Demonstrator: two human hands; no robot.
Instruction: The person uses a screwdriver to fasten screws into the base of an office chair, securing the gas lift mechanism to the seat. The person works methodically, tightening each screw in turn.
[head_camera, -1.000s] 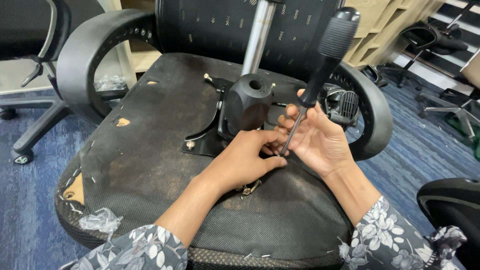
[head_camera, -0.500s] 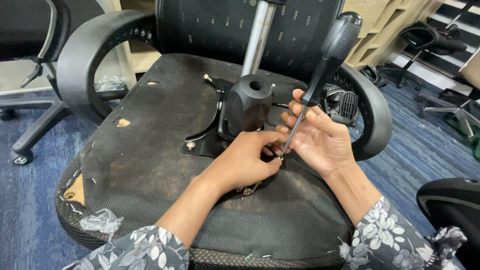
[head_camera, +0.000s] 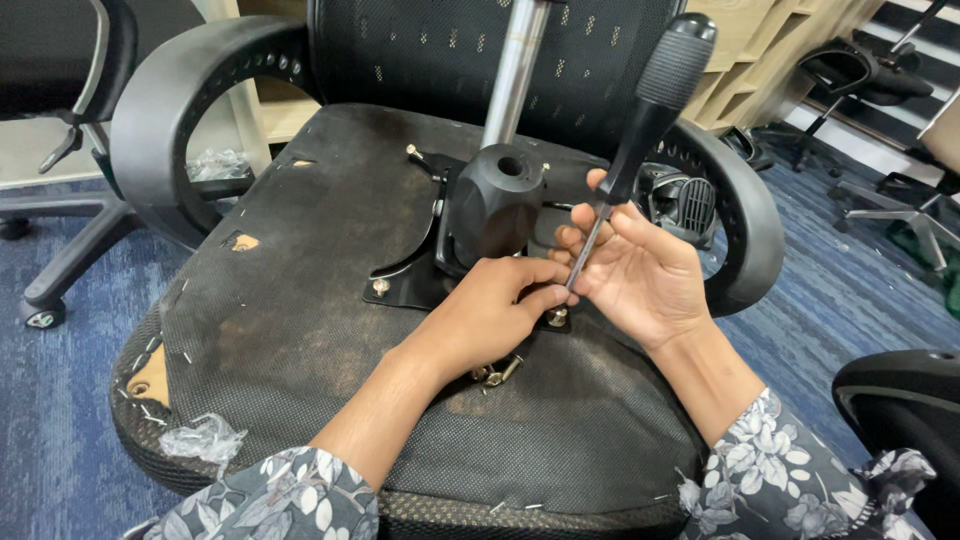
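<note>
Blue carpet (head_camera: 60, 440) is seen all round, and an upturned office chair seat (head_camera: 300, 330) fills the middle, its dusty black underside facing up. Two curved black armrests are counted, one at the left (head_camera: 165, 110) and one at the right (head_camera: 745, 230). One black mechanism housing (head_camera: 495, 200) is fixed at the seat's centre on a black plate (head_camera: 400, 285), with one silver gas cylinder (head_camera: 515, 70) rising from it.

One long screwdriver (head_camera: 650, 110) with a black ribbed handle is gripped by the right hand (head_camera: 640, 275), fingers (head_camera: 575, 240) clenched around its thin shaft, tip set down on a bolt (head_camera: 557, 318) at the plate's near corner. The left hand (head_camera: 490, 310) is laid beside it, fingers curled at the tip; what they pinch cannot be told.

A few loose bolts (head_camera: 500, 372) are seen under the left wrist. Two scraps of clear plastic are counted, one at the seat's near edge (head_camera: 200, 440), one behind the left armrest (head_camera: 215, 165). Other chairs are parked at the right (head_camera: 860, 80).
</note>
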